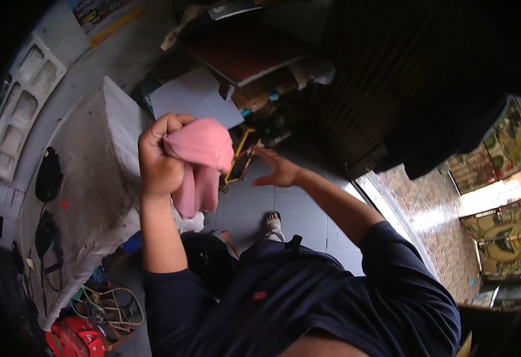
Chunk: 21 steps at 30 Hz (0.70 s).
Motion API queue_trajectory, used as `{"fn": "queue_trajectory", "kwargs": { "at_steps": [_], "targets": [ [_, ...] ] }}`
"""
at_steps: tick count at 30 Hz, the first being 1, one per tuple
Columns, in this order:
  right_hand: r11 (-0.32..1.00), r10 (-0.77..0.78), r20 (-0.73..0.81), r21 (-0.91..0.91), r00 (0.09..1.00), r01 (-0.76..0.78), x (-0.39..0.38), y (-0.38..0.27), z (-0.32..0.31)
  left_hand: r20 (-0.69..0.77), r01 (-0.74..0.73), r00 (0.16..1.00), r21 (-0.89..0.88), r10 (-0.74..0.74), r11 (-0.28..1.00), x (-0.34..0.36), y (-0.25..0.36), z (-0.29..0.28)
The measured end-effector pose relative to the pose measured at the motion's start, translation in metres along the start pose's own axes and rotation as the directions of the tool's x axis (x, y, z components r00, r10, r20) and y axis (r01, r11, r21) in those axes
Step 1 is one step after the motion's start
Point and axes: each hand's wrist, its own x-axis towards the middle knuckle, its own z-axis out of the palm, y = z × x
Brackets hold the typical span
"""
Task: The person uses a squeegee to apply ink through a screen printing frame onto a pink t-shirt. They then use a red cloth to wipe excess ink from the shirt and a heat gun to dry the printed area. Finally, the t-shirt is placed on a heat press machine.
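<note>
Raised in front of me, my left hand (159, 157) is closed around a bunched pink cloth (204, 146). The lower part of that cloth hangs in loose folds beside my wrist. To the right of it, my right hand (280, 168) is held out in the air with its fingers apart and nothing in them. A gap separates this hand from the cloth. Behind the two hands, low down, a yellow metal frame (239, 153) shows in part.
At left stands a whitish covered table (103, 169) with a black object (48, 174) on it. Below lie coiled cables (117, 306) and a red object (76, 336). A pale flat sheet (198, 98) and a dark red board (248, 56) are piled ahead. A doorway opens right onto patterned flooring (427, 208).
</note>
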Motion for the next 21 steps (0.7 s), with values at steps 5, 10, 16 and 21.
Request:
{"fn": "queue_trajectory", "kwargs": {
  "at_steps": [5,10,16,21],
  "targets": [
    [0.901,-0.395,0.047,0.211,0.917,0.378,0.103,-0.001,-0.022,0.008,-0.084,0.996,0.122,0.084,0.989,0.059,-0.001,-0.004],
    [0.943,-0.139,-0.247,0.263,0.959,0.204,0.138,0.010,-0.127,-0.176,0.097,0.984,0.497,-0.009,0.862,0.084,0.001,-0.034],
    [0.851,-0.292,-0.308,0.347,0.905,0.393,0.166,0.001,-0.311,-0.259,0.313,0.949,0.711,-0.180,0.630,0.097,0.009,-0.046],
    [0.959,-0.284,-0.253,-0.093,0.925,0.269,0.154,-0.038,-0.387,-0.461,0.343,0.887,0.711,0.038,0.614,0.118,0.008,-0.038]
  ]
}}
